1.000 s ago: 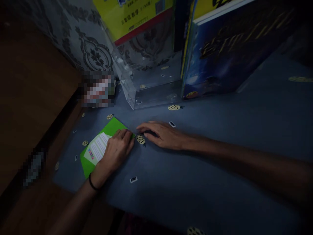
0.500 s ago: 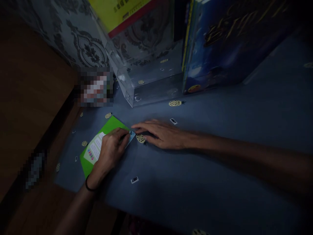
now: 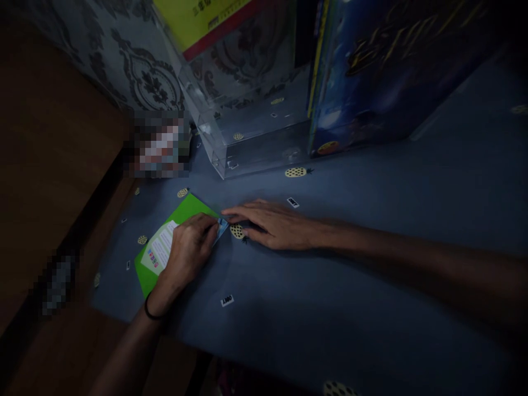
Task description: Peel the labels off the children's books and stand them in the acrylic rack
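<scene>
A thin green printed sheet (image 3: 193, 205), perhaps a booklet cover, lies on the desk with a white text panel (image 3: 159, 247) and a blue corner (image 3: 221, 226) on its right side. My left hand (image 3: 190, 242), wearing a black band at the wrist, rests over it with thumb and forefinger pinched at the blue corner. Its palm hides the middle of the sheet. My right hand (image 3: 272, 224) lies low on the desk, fingers stretched to the left and thumb apart. Its fingertips reach the sheet's right corner; whether they touch it I cannot tell.
A blue-grey desk cover (image 3: 330, 286) carries pineapple prints. Behind the hands stands a clear acrylic holder (image 3: 264, 146), with a yellow and red book (image 3: 206, 27) and a large dark blue book (image 3: 371, 93). A blurred-out item (image 3: 160, 148) sits near the wall, left of the holder.
</scene>
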Motion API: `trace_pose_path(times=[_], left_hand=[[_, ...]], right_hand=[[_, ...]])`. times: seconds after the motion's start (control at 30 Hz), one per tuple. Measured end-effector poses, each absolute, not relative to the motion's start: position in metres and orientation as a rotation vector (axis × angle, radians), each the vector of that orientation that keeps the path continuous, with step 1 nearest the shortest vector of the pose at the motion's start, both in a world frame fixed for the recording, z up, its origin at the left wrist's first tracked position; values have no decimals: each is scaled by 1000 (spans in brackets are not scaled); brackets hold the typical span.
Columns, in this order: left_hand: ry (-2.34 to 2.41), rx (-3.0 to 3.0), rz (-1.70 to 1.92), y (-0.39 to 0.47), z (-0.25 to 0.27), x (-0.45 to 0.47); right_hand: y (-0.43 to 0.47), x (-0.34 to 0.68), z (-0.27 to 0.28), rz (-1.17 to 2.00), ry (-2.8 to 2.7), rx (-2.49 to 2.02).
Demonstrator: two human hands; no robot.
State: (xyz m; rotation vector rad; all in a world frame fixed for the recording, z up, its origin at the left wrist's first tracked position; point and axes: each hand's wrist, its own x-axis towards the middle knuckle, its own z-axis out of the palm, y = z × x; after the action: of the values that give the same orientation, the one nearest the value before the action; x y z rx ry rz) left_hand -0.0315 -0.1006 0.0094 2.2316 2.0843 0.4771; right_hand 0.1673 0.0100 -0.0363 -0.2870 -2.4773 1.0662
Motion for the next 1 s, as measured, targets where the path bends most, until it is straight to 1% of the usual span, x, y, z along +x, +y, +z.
trace_pose_path(times=[0.53,1.0], left_hand=[[2063,2257,470,-101,9,-31],[2051,2353,375,-101,8,-30]], right_hand=[[10,166,-36,1096,-2464,-287],[10,166,-35,1070,-2491,-243]])
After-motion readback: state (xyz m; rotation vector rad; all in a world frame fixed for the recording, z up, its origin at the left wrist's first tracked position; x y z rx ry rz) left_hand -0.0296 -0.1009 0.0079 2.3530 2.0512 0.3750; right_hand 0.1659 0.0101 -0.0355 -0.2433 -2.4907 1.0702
